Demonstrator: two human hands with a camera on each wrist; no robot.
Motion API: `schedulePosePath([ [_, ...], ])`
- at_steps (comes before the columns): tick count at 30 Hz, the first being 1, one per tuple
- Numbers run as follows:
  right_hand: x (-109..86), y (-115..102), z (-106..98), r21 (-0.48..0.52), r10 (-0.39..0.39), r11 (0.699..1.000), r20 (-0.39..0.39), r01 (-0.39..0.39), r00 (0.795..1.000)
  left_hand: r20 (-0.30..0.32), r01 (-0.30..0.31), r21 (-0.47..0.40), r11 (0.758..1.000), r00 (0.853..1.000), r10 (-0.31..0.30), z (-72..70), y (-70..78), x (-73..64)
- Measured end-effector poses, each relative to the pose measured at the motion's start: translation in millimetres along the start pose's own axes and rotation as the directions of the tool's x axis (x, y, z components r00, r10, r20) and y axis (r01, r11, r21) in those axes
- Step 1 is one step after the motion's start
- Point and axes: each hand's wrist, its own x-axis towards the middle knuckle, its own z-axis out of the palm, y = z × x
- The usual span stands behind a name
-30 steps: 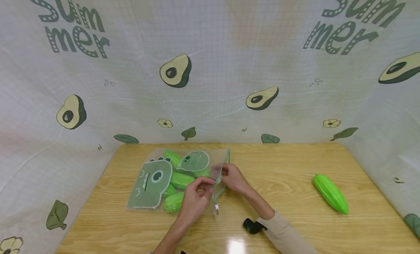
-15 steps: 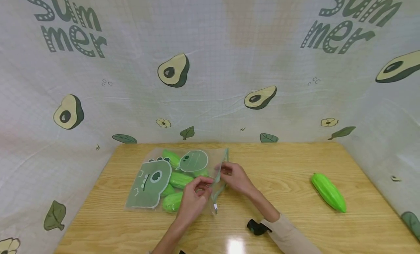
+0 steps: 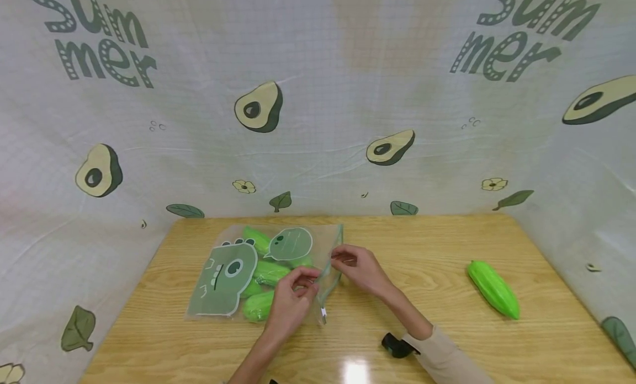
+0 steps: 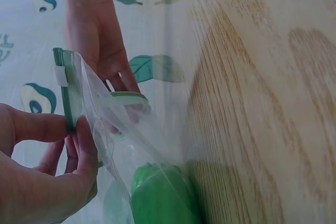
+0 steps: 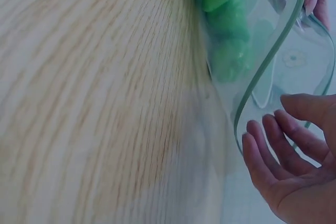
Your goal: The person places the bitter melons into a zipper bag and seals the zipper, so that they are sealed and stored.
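Note:
A clear zip bag (image 3: 323,238) with a green one-eyed monster print lies on the table, its mouth toward the right. Inside are several glossy green ridged vegetables (image 3: 270,273), cucumber-like. My left hand (image 3: 292,301) pinches the bag's green zip edge between thumb and finger, and the left wrist view shows a white slider (image 4: 61,76) just above that pinch. At the gaping mouth is my right hand (image 3: 360,268); in the right wrist view its fingers (image 5: 286,153) are loosely bent, thumb apart, with nothing between them. A single green ridged vegetable (image 3: 493,289) lies apart at the right.
The wooden table (image 3: 422,246) ends at a pale cloth backdrop (image 3: 318,169) printed with avocados and leaves, which also rises on both sides. A black strap-on device (image 3: 397,345) sits at the right wrist.
My right hand has drawn back to the right, its fingertips coming out from the bag's mouth. The left hand keeps its pinch. The whole head view has shifted slightly.

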Motion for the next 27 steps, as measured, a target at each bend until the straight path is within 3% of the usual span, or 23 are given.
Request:
schedulePosePath([
  [9, -8.4, -0.2, -7.8, -0.006, -0.005, 1.000, -0.019, 0.005, 1.000, 0.004, -0.006, 0.014, 1.000, 1.000, 0.006, -0.2, -0.6, 0.0],
  [27, -24.3, 0.6, -25.2, -0.113, -0.065, 0.992, -0.060, 0.058, 0.996, -0.006, -0.005, -0.008, 1.000, 1.000, 0.005, 1.1, -1.4, 0.3],
])
